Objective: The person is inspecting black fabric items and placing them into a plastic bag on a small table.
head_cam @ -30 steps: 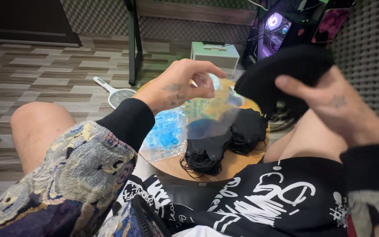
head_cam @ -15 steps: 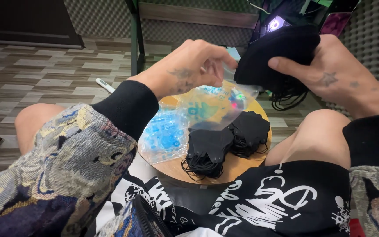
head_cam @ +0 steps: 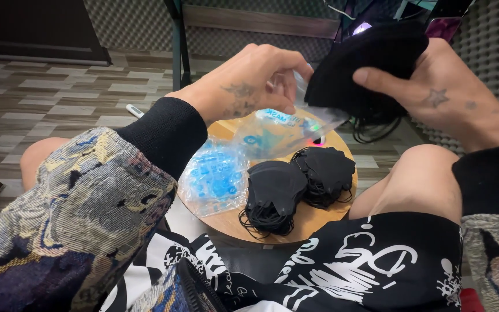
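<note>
- The left hand [head_cam: 249,81] pinched the mouth of a clear plastic bag [head_cam: 278,130] at upper centre, fingers clamped on its edge.
- The right hand [head_cam: 434,95], upper right, gripped a black mask bundle [head_cam: 365,63] at the bag's opening.
- Judged step: bagging; next, the opening must be spread wide.
- More black masks [head_cam: 298,182] lay on the round tabletop [head_cam: 319,222].

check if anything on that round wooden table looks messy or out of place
Nothing looks damaged or spilled. The two stacks of black masks lie loosely, ear loops tangled over the round table edge, beside a crumpled clear bag. The left hand and right hand hold another stack at a bag mouth.
</note>
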